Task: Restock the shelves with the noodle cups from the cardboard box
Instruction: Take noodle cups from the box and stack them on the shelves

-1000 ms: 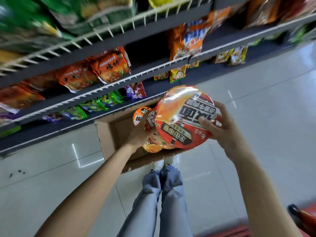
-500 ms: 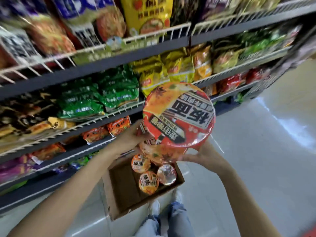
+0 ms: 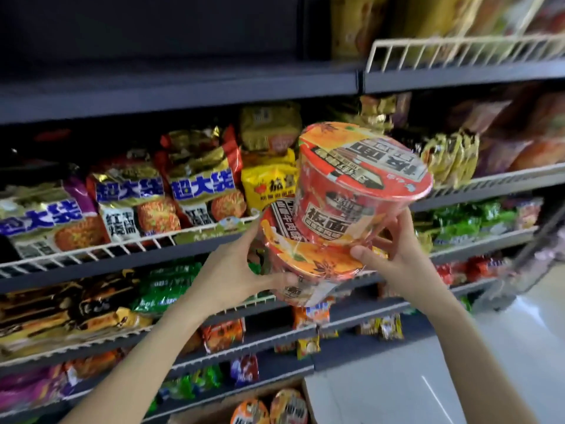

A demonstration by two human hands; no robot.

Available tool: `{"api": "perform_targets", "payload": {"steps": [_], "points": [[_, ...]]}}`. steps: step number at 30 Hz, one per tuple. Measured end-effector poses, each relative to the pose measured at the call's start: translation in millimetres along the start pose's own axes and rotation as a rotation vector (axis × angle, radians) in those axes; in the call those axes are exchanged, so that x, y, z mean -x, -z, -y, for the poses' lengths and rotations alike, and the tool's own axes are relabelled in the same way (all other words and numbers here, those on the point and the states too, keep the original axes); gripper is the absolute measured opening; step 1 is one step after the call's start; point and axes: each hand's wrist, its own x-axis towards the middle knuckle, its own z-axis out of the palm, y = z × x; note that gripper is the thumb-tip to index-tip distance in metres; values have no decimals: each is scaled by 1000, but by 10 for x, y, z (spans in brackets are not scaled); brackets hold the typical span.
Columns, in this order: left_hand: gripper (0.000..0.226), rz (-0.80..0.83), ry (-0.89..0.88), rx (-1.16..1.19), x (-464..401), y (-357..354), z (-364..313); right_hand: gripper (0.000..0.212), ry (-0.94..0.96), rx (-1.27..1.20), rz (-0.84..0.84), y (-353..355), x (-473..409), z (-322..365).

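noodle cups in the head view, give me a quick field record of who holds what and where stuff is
upper cup: stacked tilted on the lower cup
left hand: grips the lower cup's side
right hand: holds the stack from the right
empty shelf: dark, bare, above the stack
cups in box: bottom edge, at least two
packet noodles: fill the shelf left of the stack

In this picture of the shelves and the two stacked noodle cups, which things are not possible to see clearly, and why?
- Cardboard box, head view: cut off by the bottom edge; how many cups remain cannot be counted.
- Lower noodle cup: its side is partly hidden by the left hand and the upper noodle cup.
- Right hand: its fingers lie mostly behind the cups.
- Top shelf: the dark space above it shows no contents.
- Packets at far right: blurred, labels unreadable.
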Motion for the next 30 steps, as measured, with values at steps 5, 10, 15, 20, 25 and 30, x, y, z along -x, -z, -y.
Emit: {"api": "perform_targets", "payload": {"steps": [5, 10, 15, 20, 25, 30], "points": [[116, -368, -140, 78, -215, 215, -393, 75, 145, -145, 99, 322, -469, 569], [90, -630, -297, 179, -426, 578, -843, 64, 228, -270, 187, 443, -942, 1030], [81, -759, -324, 127, -624, 1157, -1320, 51, 289, -340, 282, 542, -1468, 1539], [78, -790, -341, 163, -1046, 1674, -1577, 57, 269, -335, 350, 595, -2111, 1939], [88, -746, -207, 243, -1511, 1870, -1395, 64, 261, -195, 356, 594, -2724, 2057], [95, -714, -161, 293, -1950, 1897, -1199, 79, 288, -73, 336, 566, -3280, 2066]]}}
